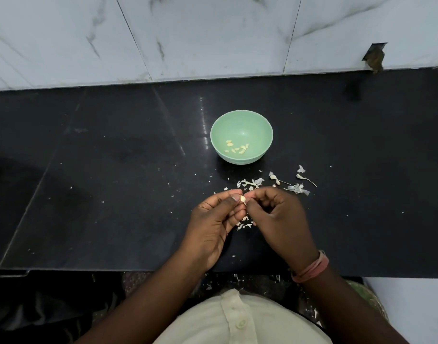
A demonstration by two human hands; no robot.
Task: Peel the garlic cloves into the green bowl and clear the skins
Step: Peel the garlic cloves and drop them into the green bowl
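A green bowl [241,122] stands on the black counter and holds several peeled garlic cloves [238,148]. Closer to me, my left hand [213,219] and my right hand [280,217] meet fingertip to fingertip above the counter. Between them they pinch one small pale garlic clove [242,199]. White garlic skins [252,182] lie scattered between the hands and the bowl, with more skins [297,188] and thin stems to the right. A few skin scraps [244,225] lie under the hands.
The black counter [113,182] runs left to right, its front edge just below my wrists. A white marble-tiled wall [188,40] rises behind it. Tiny skin flecks dot the counter. More scraps lie on the floor [238,279] by my shirt.
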